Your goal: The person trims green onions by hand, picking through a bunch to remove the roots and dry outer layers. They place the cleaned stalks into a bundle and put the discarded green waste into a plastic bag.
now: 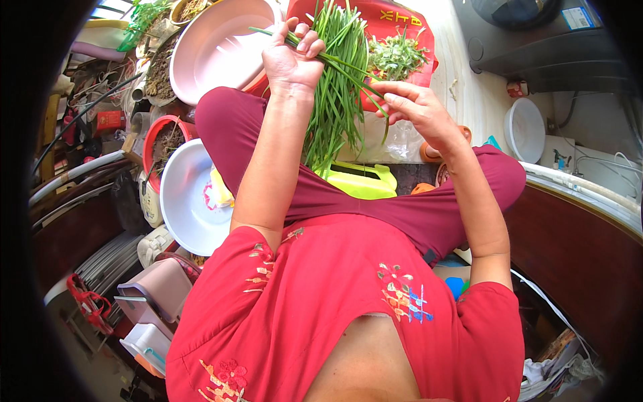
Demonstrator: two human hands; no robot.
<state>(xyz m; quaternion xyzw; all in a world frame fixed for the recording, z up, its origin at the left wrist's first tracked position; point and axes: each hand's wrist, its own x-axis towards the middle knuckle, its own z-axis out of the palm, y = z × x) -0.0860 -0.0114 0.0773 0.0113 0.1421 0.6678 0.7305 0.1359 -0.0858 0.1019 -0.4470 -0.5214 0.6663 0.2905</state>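
Note:
My left hand (296, 59) is closed around a few long green garlic chives (346, 69), palm turned up. Their stem ends stick out to the left, past my thumb. At the leaf end, my right hand (414, 108) pinches the blades between thumb and fingers; one tip hangs below. Beneath both hands lies a thick heap of garlic chives (334, 113), spread towards my lap. A small pile of pale trimmings (398, 55) rests on a red plastic bag (424, 37) beyond my right hand.
Left of the heap is a pink basin (216, 55); a pale blue basin (183, 196) stands by my knee. A yellow-green plastic item (361, 187) sits before my lap. Pots of soil (163, 70) crowd the left. A dark appliance (542, 55) is at upper right, above a white bowl (525, 124).

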